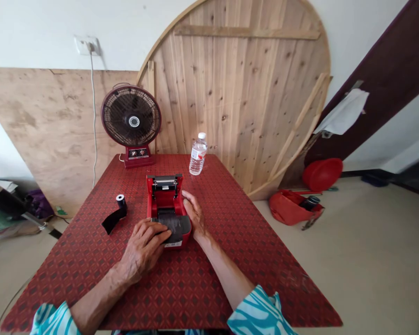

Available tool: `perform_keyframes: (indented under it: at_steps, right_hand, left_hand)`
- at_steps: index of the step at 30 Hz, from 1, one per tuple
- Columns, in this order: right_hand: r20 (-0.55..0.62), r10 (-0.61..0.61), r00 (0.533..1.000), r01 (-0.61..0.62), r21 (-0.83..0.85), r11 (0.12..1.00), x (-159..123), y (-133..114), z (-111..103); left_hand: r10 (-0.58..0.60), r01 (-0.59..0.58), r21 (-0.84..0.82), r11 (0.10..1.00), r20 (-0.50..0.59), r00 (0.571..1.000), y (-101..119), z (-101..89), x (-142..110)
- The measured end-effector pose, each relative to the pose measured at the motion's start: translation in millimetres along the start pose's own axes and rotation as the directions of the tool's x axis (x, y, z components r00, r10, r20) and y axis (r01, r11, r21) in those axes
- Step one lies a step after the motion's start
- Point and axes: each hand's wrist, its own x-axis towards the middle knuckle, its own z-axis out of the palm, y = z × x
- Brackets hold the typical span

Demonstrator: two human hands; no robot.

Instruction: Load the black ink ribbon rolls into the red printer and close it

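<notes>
A small red label printer (pixel 186 238) stands on the table with its lid (pixel 149 185) raised, showing the roller inside. A black strip (pixel 174 227) runs from its inside over the front. My left hand (pixel 145 244) has its fingers bent over the front left of the printer and pressed on the strip; part of the grip is hidden. Against the printer's right side rests my right hand (pixel 195 215), fingers stretched along it and the thumb near its upper edge. To the printer's left, a black roll (pixel 121 203) stands upright with a loose tail (pixel 113 221) trailing toward me.
A red patterned cloth covers the table (pixel 258 279). Behind the printer are a water bottle (pixel 198 156) and a dark red fan (pixel 131 123). A large round wooden board (pixel 237 93) leans on the wall. On the floor at right sits a red bin (pixel 286 209).
</notes>
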Motion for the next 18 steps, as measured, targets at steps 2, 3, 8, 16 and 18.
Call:
perform_keyframes:
  at_steps: [2, 3, 8, 16, 18]
  right_hand:
    - [-0.031, -0.030, 0.999, 0.030, -0.002, 1.000, 13, -3, 4]
    - [-0.048, -0.044, 0.998, 0.044, -0.001, 0.999, 21, -5, 6]
    - [-0.036, -0.014, 0.999, 0.016, 0.073, 0.997, 51, -14, 13]
    - [0.002, -0.131, 0.991, 0.131, -0.006, 0.991, 8, -27, -9]
    - [-0.018, -0.080, 0.997, 0.080, -0.019, 0.997, -5, -25, -10]
  left_hand:
    - [0.001, -0.001, -0.006, 1.000, 0.001, 1.000, -1, 1.2, -1]
    - [0.002, -0.002, -0.010, 1.000, 0.000, 1.000, -1, 1.7, -1]
    - [0.001, -0.001, -0.002, 1.000, -0.012, 1.000, -1, 2.3, -2]
    - [0.001, -0.001, 0.001, 1.000, 0.015, 1.000, 0, 0.6, 0]
    - [-0.002, 0.002, 0.008, 1.000, 0.012, 1.000, 0, 1.4, -1]
